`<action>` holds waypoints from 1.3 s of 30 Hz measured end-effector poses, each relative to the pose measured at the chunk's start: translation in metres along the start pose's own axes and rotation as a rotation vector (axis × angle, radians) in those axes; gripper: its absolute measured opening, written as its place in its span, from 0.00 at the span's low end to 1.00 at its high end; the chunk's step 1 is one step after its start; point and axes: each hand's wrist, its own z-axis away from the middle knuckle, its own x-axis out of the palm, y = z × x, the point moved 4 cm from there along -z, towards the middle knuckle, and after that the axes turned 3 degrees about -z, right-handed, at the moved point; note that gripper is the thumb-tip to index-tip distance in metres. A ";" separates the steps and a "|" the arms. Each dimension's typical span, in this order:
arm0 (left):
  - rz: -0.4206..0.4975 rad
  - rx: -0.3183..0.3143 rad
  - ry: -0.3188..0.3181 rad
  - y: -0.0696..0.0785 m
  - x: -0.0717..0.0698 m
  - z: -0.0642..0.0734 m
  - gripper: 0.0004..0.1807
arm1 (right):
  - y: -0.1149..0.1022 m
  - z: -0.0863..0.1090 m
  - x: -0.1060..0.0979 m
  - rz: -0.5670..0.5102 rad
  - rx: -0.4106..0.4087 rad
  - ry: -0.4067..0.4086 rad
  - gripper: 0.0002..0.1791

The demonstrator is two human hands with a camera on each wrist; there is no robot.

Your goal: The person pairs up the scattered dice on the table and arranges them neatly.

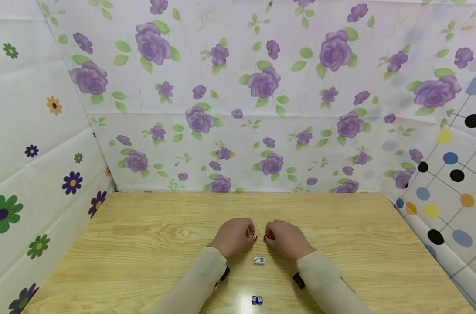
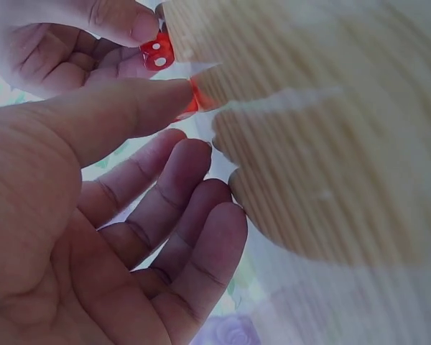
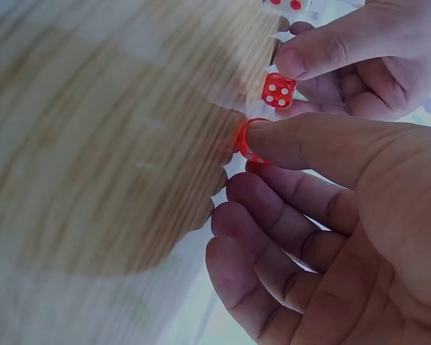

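Observation:
On the wooden table (image 1: pixel 144 244) my two hands meet at the middle, each pinching a small red die. My left hand (image 1: pixel 249 236) holds its red die (image 1: pixel 255 237) between thumb and fingertip. In the left wrist view that die (image 2: pixel 195 98) is mostly hidden behind the thumb. My right hand (image 1: pixel 269 237) pinches the other red die (image 1: pixel 265 238), which the right wrist view shows at the thumb tip (image 3: pixel 246 144). The two dice are close together, a small gap apart. Each wrist view also shows the opposite hand's die (image 2: pixel 158 54) (image 3: pixel 279 90).
A white die (image 1: pixel 259 261) lies on the table just below the hands, between the wrists. A dark blue die (image 1: pixel 256 300) lies nearer the front edge. Floral cloth walls (image 1: pixel 238 109) close in the table at the back and both sides.

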 end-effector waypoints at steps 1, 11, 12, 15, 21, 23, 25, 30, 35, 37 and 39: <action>0.006 0.002 -0.004 0.000 0.000 0.000 0.06 | 0.000 -0.001 0.001 0.001 0.000 -0.001 0.05; -0.028 0.030 -0.013 0.003 0.002 -0.004 0.05 | 0.006 0.000 0.000 -0.013 0.027 -0.020 0.05; -0.031 0.030 -0.012 0.004 0.002 -0.004 0.04 | 0.006 0.001 0.000 -0.013 0.028 -0.019 0.05; -0.035 0.033 -0.007 0.005 0.002 -0.005 0.05 | 0.007 0.001 0.000 -0.007 0.025 -0.017 0.04; -0.022 0.024 -0.019 0.007 0.004 -0.006 0.05 | 0.007 -0.001 0.003 -0.007 0.015 -0.018 0.05; -0.017 0.025 -0.020 0.007 0.004 -0.007 0.05 | 0.007 -0.001 0.004 -0.004 0.013 -0.017 0.04; -0.015 0.029 -0.019 0.008 0.004 -0.007 0.05 | 0.007 -0.002 0.004 -0.003 0.012 -0.017 0.04; -0.006 0.031 -0.022 0.008 0.003 -0.008 0.05 | 0.006 -0.005 0.005 -0.004 0.012 -0.024 0.04; 0.018 0.019 -0.026 0.005 0.002 -0.009 0.05 | 0.008 -0.005 0.005 -0.017 0.025 -0.035 0.04; 0.023 0.018 -0.027 0.004 0.002 -0.009 0.05 | 0.009 -0.005 0.004 -0.022 0.029 -0.033 0.04; 0.021 0.020 -0.027 0.003 0.001 -0.009 0.06 | 0.010 -0.005 0.003 -0.022 0.028 -0.032 0.04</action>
